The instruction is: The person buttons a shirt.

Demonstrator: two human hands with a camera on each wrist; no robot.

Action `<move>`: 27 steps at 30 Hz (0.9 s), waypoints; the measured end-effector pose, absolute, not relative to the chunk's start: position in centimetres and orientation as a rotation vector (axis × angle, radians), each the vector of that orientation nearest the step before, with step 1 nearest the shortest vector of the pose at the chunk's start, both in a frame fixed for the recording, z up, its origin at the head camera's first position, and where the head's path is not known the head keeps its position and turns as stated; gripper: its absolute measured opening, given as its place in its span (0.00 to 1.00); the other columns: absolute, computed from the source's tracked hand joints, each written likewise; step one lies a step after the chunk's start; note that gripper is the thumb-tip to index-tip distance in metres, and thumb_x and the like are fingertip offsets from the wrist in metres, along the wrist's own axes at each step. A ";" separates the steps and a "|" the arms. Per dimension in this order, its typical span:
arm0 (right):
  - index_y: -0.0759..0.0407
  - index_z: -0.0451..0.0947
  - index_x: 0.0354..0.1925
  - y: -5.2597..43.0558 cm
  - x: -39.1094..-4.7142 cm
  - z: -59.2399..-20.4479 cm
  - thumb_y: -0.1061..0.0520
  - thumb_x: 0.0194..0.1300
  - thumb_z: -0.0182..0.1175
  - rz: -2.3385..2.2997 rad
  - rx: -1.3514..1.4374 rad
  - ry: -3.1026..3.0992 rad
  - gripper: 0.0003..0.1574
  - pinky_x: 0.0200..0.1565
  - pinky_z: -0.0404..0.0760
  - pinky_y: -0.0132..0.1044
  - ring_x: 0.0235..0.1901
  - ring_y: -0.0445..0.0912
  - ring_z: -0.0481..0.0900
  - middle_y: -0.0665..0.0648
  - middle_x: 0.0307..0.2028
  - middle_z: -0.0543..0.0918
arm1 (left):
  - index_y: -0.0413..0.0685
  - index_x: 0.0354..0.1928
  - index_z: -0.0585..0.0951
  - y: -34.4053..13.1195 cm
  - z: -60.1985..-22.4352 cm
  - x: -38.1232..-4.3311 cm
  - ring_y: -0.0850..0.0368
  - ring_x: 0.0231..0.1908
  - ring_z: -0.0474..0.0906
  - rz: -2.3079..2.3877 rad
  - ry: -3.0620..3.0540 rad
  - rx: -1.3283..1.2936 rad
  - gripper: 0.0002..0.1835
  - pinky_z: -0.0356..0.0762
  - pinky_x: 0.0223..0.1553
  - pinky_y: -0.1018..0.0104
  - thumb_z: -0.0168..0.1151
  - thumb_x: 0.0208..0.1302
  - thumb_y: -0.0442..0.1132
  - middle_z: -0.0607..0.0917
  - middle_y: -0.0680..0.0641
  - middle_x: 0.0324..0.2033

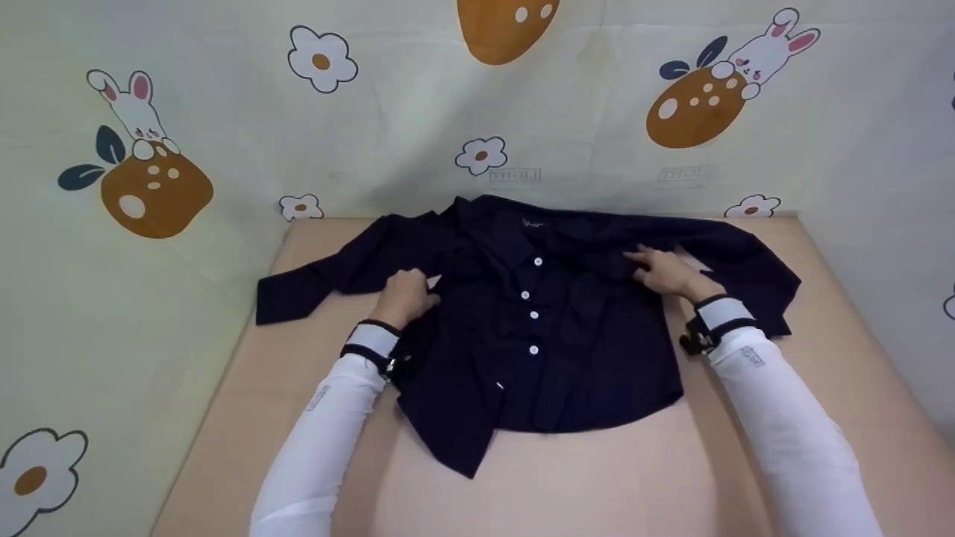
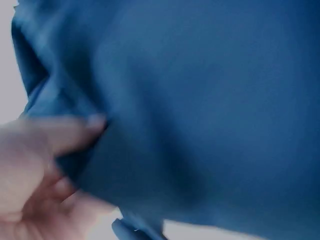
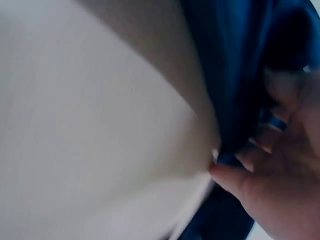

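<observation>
A dark navy button-up shirt (image 1: pixel 597 350) lies front side up, its collar toward the back wall and its sleeves spread to both sides. White buttons run down its front. One lower front corner hangs down to a point at the near left. My left hand (image 1: pixel 406 298) grips the shirt's left side below the sleeve; in the left wrist view the thumb (image 2: pixel 75 132) lies over the cloth with the fingers beneath. At the opposite side, my right hand (image 1: pixel 664 272) pinches the cloth near the sleeve, its thumb (image 3: pixel 232 180) at the side edge in the right wrist view.
The shirt lies on a light tan table (image 1: pixel 582 485). A pale wall covering (image 1: pixel 403 112) printed with rabbits, oranges and flowers stands at the back and sides. The right sleeve (image 1: pixel 753 268) bends toward the table's right edge; the left sleeve (image 1: pixel 298 291) reaches the left edge.
</observation>
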State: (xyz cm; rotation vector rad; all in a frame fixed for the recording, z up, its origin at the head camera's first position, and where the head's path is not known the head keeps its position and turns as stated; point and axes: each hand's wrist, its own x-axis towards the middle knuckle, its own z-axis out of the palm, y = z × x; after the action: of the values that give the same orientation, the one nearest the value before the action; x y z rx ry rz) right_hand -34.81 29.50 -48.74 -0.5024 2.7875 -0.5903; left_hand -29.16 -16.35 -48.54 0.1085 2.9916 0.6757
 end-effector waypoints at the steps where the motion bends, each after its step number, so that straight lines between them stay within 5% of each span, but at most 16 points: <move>1: 0.69 0.67 0.73 30.1 -34.4 -48.6 0.56 0.78 0.52 -0.618 -0.488 2.811 0.31 0.70 0.63 0.67 0.63 0.73 0.73 0.80 0.70 0.66 | 0.42 0.20 0.79 -16.7 -48.2 -29.2 0.50 0.24 0.79 0.689 2.961 0.128 0.23 0.80 0.32 0.58 0.66 0.70 0.49 0.82 0.44 0.21; 5: 0.68 0.79 0.62 32.9 -31.6 -48.0 0.50 0.74 0.60 -0.631 -0.307 3.134 0.28 0.54 0.76 0.68 0.49 0.73 0.82 0.77 0.54 0.82 | 0.40 0.25 0.81 -19.2 -47.8 -29.8 0.47 0.26 0.78 0.703 3.039 0.196 0.32 0.78 0.33 0.56 0.55 0.76 0.62 0.80 0.43 0.22; 9: 0.71 0.72 0.65 36.1 -28.9 -48.1 0.48 0.71 0.60 -0.369 -0.022 3.242 0.35 0.44 0.77 0.74 0.47 0.81 0.77 0.85 0.54 0.75 | 0.35 0.57 0.82 -22.5 -48.3 -30.4 0.31 0.56 0.78 0.407 3.166 0.270 0.27 0.79 0.55 0.39 0.54 0.79 0.54 0.82 0.31 0.56; 12: 0.71 0.62 0.72 38.3 -28.4 -48.2 0.49 0.69 0.56 -0.210 -0.020 3.056 0.42 0.48 0.76 0.75 0.52 0.83 0.74 0.89 0.59 0.69 | 0.37 0.68 0.76 -24.5 -49.1 -30.3 0.26 0.67 0.69 0.251 3.093 0.303 0.27 0.71 0.65 0.35 0.55 0.78 0.49 0.74 0.30 0.69; 15: 0.71 0.69 0.68 40.2 -29.0 -48.1 0.54 0.68 0.55 -0.203 -0.119 2.969 0.35 0.50 0.76 0.73 0.51 0.81 0.75 0.88 0.57 0.73 | 0.37 0.70 0.75 -25.5 -49.9 -30.1 0.25 0.69 0.67 0.206 3.059 0.301 0.27 0.70 0.67 0.35 0.54 0.79 0.48 0.73 0.30 0.70; 19: 0.73 0.81 0.49 42.7 -30.2 -48.5 0.63 0.65 0.56 -0.257 -0.233 3.095 0.18 0.49 0.77 0.69 0.45 0.77 0.79 0.83 0.44 0.80 | 0.35 0.71 0.73 -26.6 -50.1 -30.1 0.24 0.68 0.67 0.169 3.077 0.201 0.28 0.71 0.66 0.34 0.51 0.79 0.47 0.72 0.30 0.70; 23: 0.79 0.80 0.36 45.8 -30.4 -49.5 0.69 0.62 0.54 -0.281 -0.126 3.245 0.11 0.41 0.78 0.70 0.37 0.79 0.79 0.84 0.39 0.78 | 0.29 0.69 0.72 -27.9 -49.8 -30.2 0.24 0.66 0.70 0.139 3.077 0.044 0.29 0.72 0.65 0.34 0.49 0.80 0.46 0.72 0.27 0.69; 27: 0.89 0.73 0.39 48.1 -30.0 -49.5 0.68 0.64 0.53 -0.277 -0.003 3.169 0.17 0.39 0.78 0.72 0.36 0.83 0.76 0.92 0.47 0.70 | 0.25 0.69 0.70 -28.6 -49.5 -30.4 0.23 0.65 0.70 0.146 3.033 -0.089 0.30 0.72 0.65 0.34 0.46 0.80 0.46 0.71 0.24 0.68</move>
State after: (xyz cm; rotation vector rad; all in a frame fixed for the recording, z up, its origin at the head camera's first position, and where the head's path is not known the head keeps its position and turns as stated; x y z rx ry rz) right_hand -30.03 48.11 -49.46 -0.0030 3.1691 -0.2771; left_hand -30.44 -28.58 -49.48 -0.0888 3.0332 0.1463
